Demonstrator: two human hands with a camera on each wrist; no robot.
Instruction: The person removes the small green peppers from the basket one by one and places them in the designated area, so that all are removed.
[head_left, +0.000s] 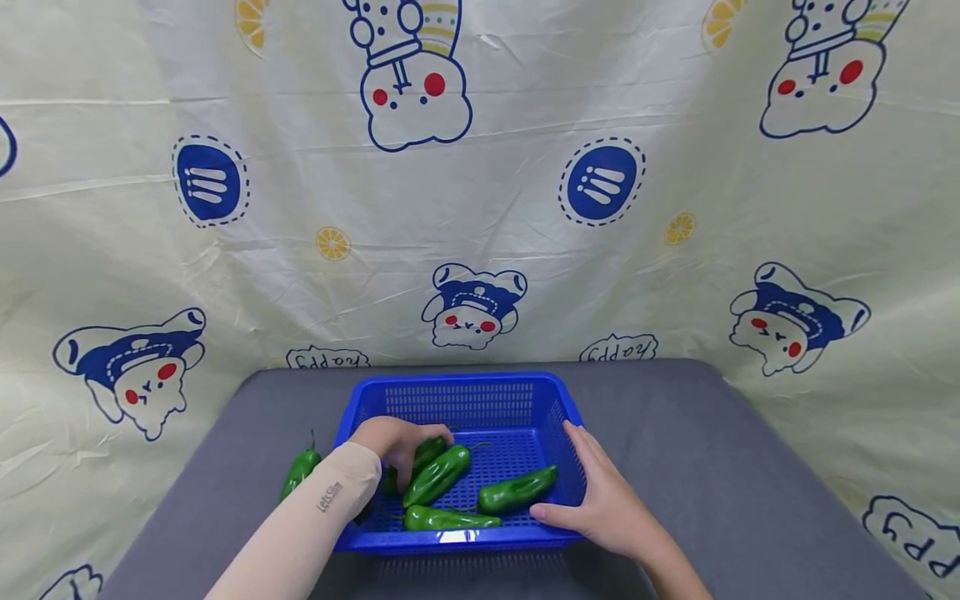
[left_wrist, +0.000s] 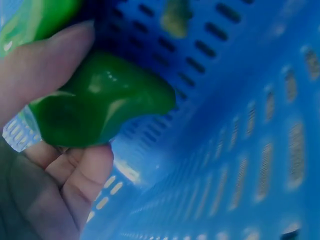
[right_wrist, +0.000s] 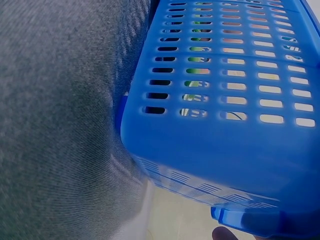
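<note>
My left hand [head_left: 405, 446], its forearm in a pale sleeve, reaches down into a blue plastic basket [head_left: 465, 539]. In the left wrist view, its thumb and curled fingers hold a glossy green pepper [left_wrist: 115, 97] close to the slotted wall. Part of another green pepper [left_wrist: 42, 17] shows above the thumb. Beside that hand lies a long green pepper [head_left: 438, 477]; others lie at the front [head_left: 450, 519] and right [head_left: 517, 492] of the basket. My right hand [head_left: 603, 496] rests on the basket's right rim, fingers fairly straight, thumb over the front corner.
One more green pepper [head_left: 301, 470] lies outside the basket, left of it and partly behind the sleeve. The basket stands on a grey cloth-covered table [head_left: 660, 450]. A pale printed curtain [head_left: 525, 275] hangs behind and around the table.
</note>
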